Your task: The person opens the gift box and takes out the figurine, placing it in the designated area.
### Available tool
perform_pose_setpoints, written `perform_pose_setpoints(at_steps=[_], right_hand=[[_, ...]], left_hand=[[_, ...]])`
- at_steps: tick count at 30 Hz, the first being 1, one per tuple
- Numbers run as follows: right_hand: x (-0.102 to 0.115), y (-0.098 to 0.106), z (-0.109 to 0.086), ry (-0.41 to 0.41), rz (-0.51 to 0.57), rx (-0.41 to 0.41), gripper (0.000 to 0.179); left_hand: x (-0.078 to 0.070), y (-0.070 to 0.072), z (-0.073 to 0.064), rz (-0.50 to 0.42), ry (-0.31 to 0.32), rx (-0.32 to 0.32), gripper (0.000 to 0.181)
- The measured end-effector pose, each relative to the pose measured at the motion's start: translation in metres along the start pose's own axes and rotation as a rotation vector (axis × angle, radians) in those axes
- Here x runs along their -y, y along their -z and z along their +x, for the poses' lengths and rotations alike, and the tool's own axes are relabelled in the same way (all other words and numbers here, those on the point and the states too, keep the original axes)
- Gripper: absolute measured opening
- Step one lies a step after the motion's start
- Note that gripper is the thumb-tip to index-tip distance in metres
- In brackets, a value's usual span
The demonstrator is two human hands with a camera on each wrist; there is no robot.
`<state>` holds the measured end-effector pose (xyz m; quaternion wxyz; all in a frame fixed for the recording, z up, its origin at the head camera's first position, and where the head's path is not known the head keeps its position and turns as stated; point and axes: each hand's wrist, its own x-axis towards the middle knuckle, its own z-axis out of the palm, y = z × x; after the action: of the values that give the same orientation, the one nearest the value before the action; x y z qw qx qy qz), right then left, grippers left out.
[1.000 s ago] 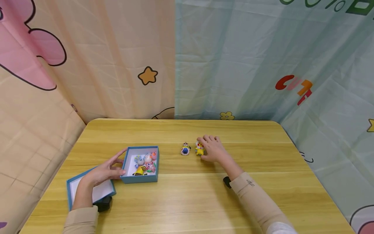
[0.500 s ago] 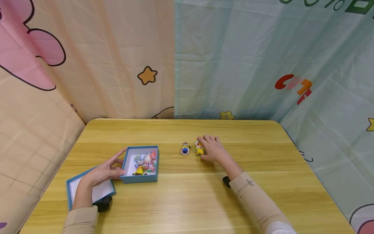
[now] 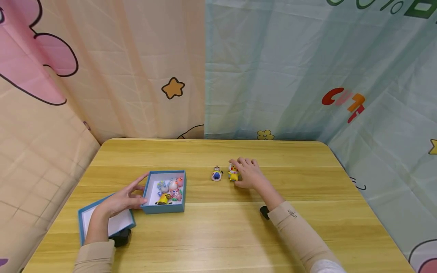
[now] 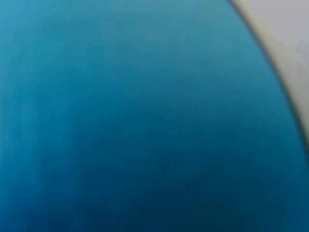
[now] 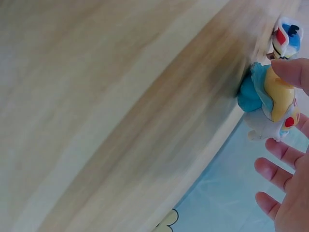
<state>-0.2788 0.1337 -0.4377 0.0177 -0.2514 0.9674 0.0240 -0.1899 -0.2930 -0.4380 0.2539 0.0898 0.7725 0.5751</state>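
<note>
My left hand (image 3: pixel 121 203) holds the left side of a blue open box (image 3: pixel 167 209), its thumb at the near corner and fingers along the wall. Several small toy figurines (image 3: pixel 174 184) lie inside, one of them with a yellow body (image 3: pixel 163 199). Farther right, my right hand (image 3: pixel 250 176) pinches a yellow toy figurine (image 3: pixel 233 174) between thumb and forefinger, at the tabletop. The right wrist view shows that figurine (image 5: pixel 270 96) with a teal lower part and the thumb (image 5: pixel 292 72) against it. Just left of it stands another small figurine (image 3: pixel 216 174) with a blue front.
A blue box lid (image 3: pixel 117 223) with a white inside lies under my left forearm. The wooden table (image 3: pixel 218 235) ends at a printed curtain (image 3: pixel 266 68) behind. A blurred blue surface (image 4: pixel 145 96) fills most of the left wrist view.
</note>
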Motion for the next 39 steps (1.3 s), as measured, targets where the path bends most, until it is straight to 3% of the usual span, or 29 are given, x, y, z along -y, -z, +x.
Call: perform_pose_setpoints(at_steps=[11,16,27,39], right_hand=[[0.014,0.017,0.001,0.045,0.04,-0.066,0.08],[0.035,0.029,0.005,0.102,0.08,-0.077,0.076],[0.092,0.034,0.018,0.231,0.116,-0.132,0.069],[0.141,0.038,0.03,0.348,0.108,-0.09,0.063]], left_hand=[[0.0,0.0,0.0,0.006,0.005,-0.005,0.09],[0.0,-0.001,0.0,0.004,0.005,-0.004,0.089],[-0.002,-0.002,0.0,-0.009,0.016,-0.004,0.089],[-0.001,-0.002,0.0,-0.021,0.019,-0.008,0.088]])
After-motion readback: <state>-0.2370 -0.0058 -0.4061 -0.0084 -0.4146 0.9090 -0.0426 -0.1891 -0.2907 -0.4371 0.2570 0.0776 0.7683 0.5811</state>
